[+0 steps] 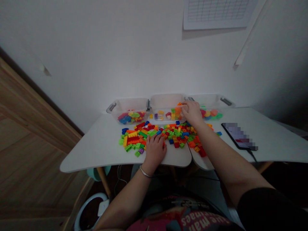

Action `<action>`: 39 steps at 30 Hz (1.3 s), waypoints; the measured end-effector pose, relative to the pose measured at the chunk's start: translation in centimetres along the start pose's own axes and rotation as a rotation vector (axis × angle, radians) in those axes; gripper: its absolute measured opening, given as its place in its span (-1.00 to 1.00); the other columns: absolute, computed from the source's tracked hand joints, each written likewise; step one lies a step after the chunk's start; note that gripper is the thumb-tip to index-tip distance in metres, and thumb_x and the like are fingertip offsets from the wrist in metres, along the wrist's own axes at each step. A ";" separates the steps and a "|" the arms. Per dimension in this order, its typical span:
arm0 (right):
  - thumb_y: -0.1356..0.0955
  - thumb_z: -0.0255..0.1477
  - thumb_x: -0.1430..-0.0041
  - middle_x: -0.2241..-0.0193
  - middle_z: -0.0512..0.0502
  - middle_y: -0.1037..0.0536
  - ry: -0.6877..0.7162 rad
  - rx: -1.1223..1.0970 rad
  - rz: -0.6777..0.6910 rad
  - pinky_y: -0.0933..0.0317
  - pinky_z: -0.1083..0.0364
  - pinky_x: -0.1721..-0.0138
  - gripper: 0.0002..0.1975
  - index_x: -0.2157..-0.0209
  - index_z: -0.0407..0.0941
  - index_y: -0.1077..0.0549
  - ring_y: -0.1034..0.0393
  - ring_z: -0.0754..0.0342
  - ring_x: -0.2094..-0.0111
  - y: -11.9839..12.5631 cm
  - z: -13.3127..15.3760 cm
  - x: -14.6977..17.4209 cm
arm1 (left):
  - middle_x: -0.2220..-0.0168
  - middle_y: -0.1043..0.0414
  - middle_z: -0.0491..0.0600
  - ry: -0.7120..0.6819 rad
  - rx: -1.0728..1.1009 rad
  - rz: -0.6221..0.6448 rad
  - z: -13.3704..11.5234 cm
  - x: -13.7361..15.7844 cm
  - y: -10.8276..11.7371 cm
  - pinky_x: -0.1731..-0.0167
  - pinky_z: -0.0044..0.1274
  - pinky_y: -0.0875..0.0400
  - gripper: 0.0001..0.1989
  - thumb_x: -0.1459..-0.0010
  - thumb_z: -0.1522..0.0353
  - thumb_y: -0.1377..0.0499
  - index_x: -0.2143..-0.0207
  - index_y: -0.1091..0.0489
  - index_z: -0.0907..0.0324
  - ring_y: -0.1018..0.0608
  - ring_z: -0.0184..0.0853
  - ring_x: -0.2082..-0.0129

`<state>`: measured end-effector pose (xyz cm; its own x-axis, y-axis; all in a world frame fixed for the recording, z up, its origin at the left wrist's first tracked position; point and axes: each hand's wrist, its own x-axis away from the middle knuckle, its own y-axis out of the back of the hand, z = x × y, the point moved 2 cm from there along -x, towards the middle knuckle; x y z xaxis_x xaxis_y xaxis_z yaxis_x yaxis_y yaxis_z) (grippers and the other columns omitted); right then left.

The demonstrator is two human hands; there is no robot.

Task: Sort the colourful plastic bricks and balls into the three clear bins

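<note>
1. The right hand (192,112) is at the right end of the middle box (166,99), thumb and fingers drawn in toward an orange brick (179,104). From here I cannot tell whether they pinch it or only touch it.
2. The left hand (156,149), a bracelet (145,172) at its wrist, lies palm down on the loose bricks (176,132), fingers curved and slightly apart. Its palm is hidden, so I can't say if it holds anything.
3. Those bricks are heaped across two white tables (96,152) that meet edge to edge, in front of the boxes.
4. A small number of bricks sit inside the middle box, while far more lie outside. I'd judge the work to be at an early stage, most of the heap untouched.
5. The left box (131,103) and right box (211,100) hold other colourful pieces.
6. The phone (237,138) has a blurred-out screen. The wall sheet (216,16) shows a grid, too faint to read. On the shirt (199,221), I make out perhaps "man"; no brand is legible.
</note>
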<state>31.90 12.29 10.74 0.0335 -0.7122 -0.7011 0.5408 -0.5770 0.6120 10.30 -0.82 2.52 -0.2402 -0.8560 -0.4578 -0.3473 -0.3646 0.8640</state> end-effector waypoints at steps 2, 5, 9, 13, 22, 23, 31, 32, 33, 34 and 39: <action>-0.27 -0.40 -0.17 0.05 -0.26 -0.53 0.019 0.009 -0.082 -0.08 -0.17 -0.15 -0.72 0.11 -0.16 -0.49 -0.30 -0.18 -0.04 0.7 0.6 1.7 | -0.11 -0.46 0.02 0.000 -0.001 0.000 0.0 0.0 -0.1 -0.24 -0.05 -0.10 -0.63 -0.19 0.37 -0.13 -0.05 -0.42 0.10 -0.41 -0.07 -0.13; -0.28 -0.40 -0.19 0.15 -0.23 -0.58 0.027 0.034 -0.029 -0.13 -0.13 -0.09 -0.77 0.18 -0.14 -0.51 -0.36 -0.15 0.05 0.8 1.6 4.6 | -0.11 -0.46 0.02 -0.009 0.001 -0.018 0.1 0.0 -0.2 -0.24 -0.05 -0.10 -0.64 -0.18 0.37 -0.13 -0.05 -0.42 0.09 -0.41 -0.07 -0.13; -0.33 -0.38 -0.17 0.19 -0.20 -0.61 0.031 0.121 0.209 -0.18 -0.08 -0.04 -0.78 0.21 -0.14 -0.55 -0.37 -0.14 0.09 -0.6 2.7 8.0 | -0.10 -0.46 0.03 -0.022 -0.003 -0.030 0.0 0.1 -0.2 -0.23 -0.05 -0.12 -0.63 -0.18 0.37 -0.14 -0.05 -0.42 0.09 -0.42 -0.07 -0.12; -0.37 -0.35 -0.16 0.14 -0.23 -0.59 0.031 0.201 0.319 -0.20 -0.07 0.00 -0.74 0.14 -0.15 -0.55 -0.35 -0.17 0.06 -1.6 3.1 9.6 | -0.10 -0.47 0.03 -0.022 -0.004 -0.023 0.0 0.1 -0.2 -0.23 -0.04 -0.12 -0.63 -0.18 0.37 -0.14 -0.05 -0.42 0.11 -0.42 -0.06 -0.12; -0.39 -0.42 -0.15 0.14 -0.23 -0.59 0.012 0.192 0.310 -0.23 -0.11 -0.01 -0.83 0.21 -0.15 -0.57 -0.36 -0.18 0.06 -2.7 2.6 9.9 | -0.10 -0.47 0.04 -0.026 -0.002 -0.018 0.0 0.0 -0.1 -0.23 -0.05 -0.11 -0.63 -0.18 0.37 -0.14 -0.05 -0.43 0.11 -0.42 -0.05 -0.12; -0.40 -0.42 -0.15 0.17 -0.23 -0.59 0.013 0.180 0.293 -0.24 -0.11 -0.01 -0.84 0.22 -0.15 -0.56 -0.36 -0.18 0.06 -2.7 2.6 9.8 | -0.10 -0.47 0.04 -0.024 0.001 -0.016 0.0 0.0 0.0 -0.23 -0.05 -0.11 -0.63 -0.18 0.37 -0.14 -0.05 -0.43 0.11 -0.42 -0.05 -0.12; -0.38 -0.43 -0.14 0.23 -0.18 -0.58 0.070 -0.036 0.144 -0.26 -0.09 0.04 -0.85 0.22 -0.11 -0.51 -0.40 -0.12 0.13 -1.4 4.6 10.9 | -0.12 -0.45 0.04 -0.021 0.022 -0.008 0.0 0.0 0.0 -0.24 -0.04 -0.10 -0.62 -0.18 0.36 -0.16 -0.07 -0.41 0.12 -0.41 -0.04 -0.13; -0.38 -0.44 -0.13 0.24 -0.17 -0.58 0.075 -0.071 0.146 -0.27 -0.09 0.05 -0.85 0.22 -0.10 -0.50 -0.41 -0.11 0.14 -1.4 5.0 11.3 | -0.12 -0.45 0.05 -0.018 0.030 -0.007 0.0 0.0 0.0 -0.24 -0.04 -0.09 -0.62 -0.19 0.34 -0.16 -0.07 -0.41 0.13 -0.41 -0.04 -0.13; -0.38 -0.45 -0.12 0.24 -0.15 -0.58 0.082 -0.101 0.155 -0.27 -0.09 0.05 -0.84 0.22 -0.10 -0.50 -0.41 -0.10 0.14 -1.4 5.5 11.8 | -0.12 -0.45 0.06 -0.014 0.040 -0.007 0.0 0.0 0.0 -0.24 -0.05 -0.09 -0.62 -0.19 0.33 -0.16 -0.07 -0.40 0.13 -0.41 -0.04 -0.14; -0.38 -0.46 -0.12 0.25 -0.14 -0.58 0.093 -0.122 0.167 -0.28 -0.08 0.06 -0.84 0.22 -0.09 -0.50 -0.41 -0.10 0.15 -1.5 5.9 12.3 | -0.11 -0.45 0.06 -0.009 0.052 -0.009 0.0 0.0 0.0 -0.25 -0.05 -0.09 -0.63 -0.20 0.32 -0.15 -0.07 -0.40 0.13 -0.42 -0.05 -0.13; -0.37 -0.55 -0.10 0.26 -0.14 -0.59 0.184 -0.115 0.191 -0.29 -0.06 0.04 -0.82 0.23 -0.09 -0.51 -0.41 -0.07 0.15 -2.1 7.2 14.2 | -0.08 -0.48 0.06 0.007 0.127 -0.006 0.2 -0.1 0.4 -0.27 -0.06 -0.03 -0.68 -0.24 0.34 -0.13 -0.05 -0.41 0.11 -0.45 -0.12 -0.11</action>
<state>25.19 0.56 2.13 0.2905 -0.7131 -0.6380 0.6016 -0.3824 0.7013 10.03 -0.84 2.91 -0.2312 -0.8569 -0.4607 -0.4605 -0.3207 0.8277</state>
